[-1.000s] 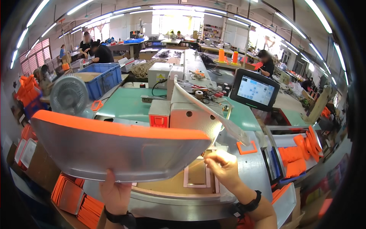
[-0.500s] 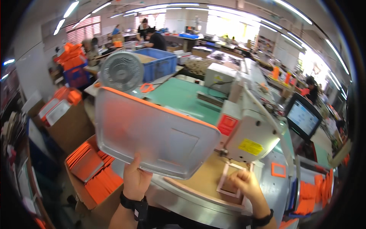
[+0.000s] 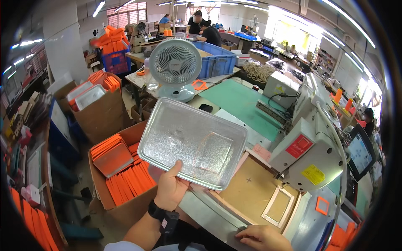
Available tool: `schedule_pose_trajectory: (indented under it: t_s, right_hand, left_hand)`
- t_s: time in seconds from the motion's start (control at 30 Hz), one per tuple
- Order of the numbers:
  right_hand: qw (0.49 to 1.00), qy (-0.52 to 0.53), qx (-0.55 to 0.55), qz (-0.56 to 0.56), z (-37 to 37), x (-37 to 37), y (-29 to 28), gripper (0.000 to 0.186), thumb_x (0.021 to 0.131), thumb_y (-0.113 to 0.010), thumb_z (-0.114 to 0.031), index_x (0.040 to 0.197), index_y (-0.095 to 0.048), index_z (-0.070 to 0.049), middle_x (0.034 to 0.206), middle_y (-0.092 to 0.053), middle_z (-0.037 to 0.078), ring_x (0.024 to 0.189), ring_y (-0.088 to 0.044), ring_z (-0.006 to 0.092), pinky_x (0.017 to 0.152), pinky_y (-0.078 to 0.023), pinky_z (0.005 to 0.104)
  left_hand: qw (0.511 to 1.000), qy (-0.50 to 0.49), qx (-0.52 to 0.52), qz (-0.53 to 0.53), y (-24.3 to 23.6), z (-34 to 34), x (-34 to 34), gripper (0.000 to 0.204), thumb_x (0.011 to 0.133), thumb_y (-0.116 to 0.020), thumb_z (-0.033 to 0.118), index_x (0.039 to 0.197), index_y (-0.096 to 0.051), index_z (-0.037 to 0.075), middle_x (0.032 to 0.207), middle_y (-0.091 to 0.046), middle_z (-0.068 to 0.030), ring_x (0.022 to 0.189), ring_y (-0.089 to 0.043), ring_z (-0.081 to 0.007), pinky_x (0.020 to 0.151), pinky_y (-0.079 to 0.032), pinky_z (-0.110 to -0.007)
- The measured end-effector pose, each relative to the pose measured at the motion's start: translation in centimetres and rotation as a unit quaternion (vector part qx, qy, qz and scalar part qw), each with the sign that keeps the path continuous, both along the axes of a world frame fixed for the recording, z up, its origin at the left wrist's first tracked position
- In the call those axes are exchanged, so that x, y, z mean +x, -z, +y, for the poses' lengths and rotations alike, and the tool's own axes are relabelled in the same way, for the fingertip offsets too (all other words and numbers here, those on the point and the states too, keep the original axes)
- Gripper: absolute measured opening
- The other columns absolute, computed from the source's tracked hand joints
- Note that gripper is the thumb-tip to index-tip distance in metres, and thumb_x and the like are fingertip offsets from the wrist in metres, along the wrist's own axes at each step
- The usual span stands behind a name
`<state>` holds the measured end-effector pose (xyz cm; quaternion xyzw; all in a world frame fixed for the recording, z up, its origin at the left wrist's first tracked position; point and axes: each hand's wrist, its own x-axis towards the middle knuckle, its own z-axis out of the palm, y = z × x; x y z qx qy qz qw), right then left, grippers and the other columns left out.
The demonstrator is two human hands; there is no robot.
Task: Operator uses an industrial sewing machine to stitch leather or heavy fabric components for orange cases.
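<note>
Two hands in the head view, unequally loaded. In the left hand (image 3: 172, 190): silvery panel (image 3: 180, 142), grasped at its near edge, with thumb flat on the facing surface and the remaining fingers hidden behind. Located in front of the fan (image 3: 176, 62), tilted, between the cardboard box (image 3: 125, 212) of orange-edged pieces (image 3: 132, 182) and the sewing machine (image 3: 314, 167). Faint rectangular outline visible toward its right side. Contact with anything below: cannot tell.

At the lower border: right hand (image 3: 266, 237), partly cut off, palm down, loosely bent at the edge of the metal work surface (image 3: 215, 224). Nothing visible in it; closed or free under the palm, cannot tell. Just beyond: brown board (image 3: 238, 190) with white frame (image 3: 269, 201); farther right, orange frame (image 3: 318, 204).

Risks, as judged: pivot or droop of the panel about the thumb, owing to one-handed hold at a single edge. Slip, if as smooth as apparent. Snag of its lower right corner on the board's raised rim, if lowered carelessly. Disturbed stack, if swung low over the box.
</note>
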<state>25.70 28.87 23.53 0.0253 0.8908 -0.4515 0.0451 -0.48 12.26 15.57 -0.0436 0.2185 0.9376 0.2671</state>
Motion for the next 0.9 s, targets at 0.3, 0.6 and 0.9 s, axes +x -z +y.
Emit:
schedule_pose_trajectory:
  t_s: [0.3,0.6,0.9]
  right_hand:
    - [1.0,0.005,-0.011,-0.005,0.3,-0.1,-0.2,0.018,0.085,-0.064,-0.009,0.101,-0.069,-0.002,0.095,-0.069,0.017,0.085,-0.066,0.0349,0.076,-0.051,0.0385]
    - [0.999,0.001,-0.004,-0.04,0.4,-0.6,-0.6,0.018,0.085,-0.063,-0.008,0.101,-0.069,-0.002,0.097,-0.069,0.017,0.088,-0.066,0.035,0.079,-0.051,0.0389]
    - [1.0,0.016,0.012,-0.02,-0.2,0.3,0.1,0.019,0.086,-0.06,-0.003,0.103,-0.067,0.002,0.095,-0.068,0.017,0.08,-0.067,0.0296,0.074,-0.052,0.0352]
  left_hand:
    - [1.0,0.011,0.017,-0.002,-0.2,0.0,0.2,0.038,0.101,-0.048,0.006,0.137,-0.039,-0.002,0.136,-0.05,-0.015,0.125,-0.051,-0.0277,0.109,-0.044,-0.046]
    - [1.0,0.021,0.014,-0.008,-1.1,-0.6,-0.1,0.036,0.102,-0.05,0.015,0.135,-0.043,0.003,0.133,-0.052,-0.0125,0.123,-0.052,-0.027,0.107,-0.044,-0.046]
    - [0.896,0.239,0.373,-0.032,-2.5,-3.2,-4.2,0.04,0.102,-0.045,0.021,0.129,-0.042,-0.009,0.077,-0.049,-0.0049,0.052,-0.053,-0.0122,0.05,-0.042,-0.022]
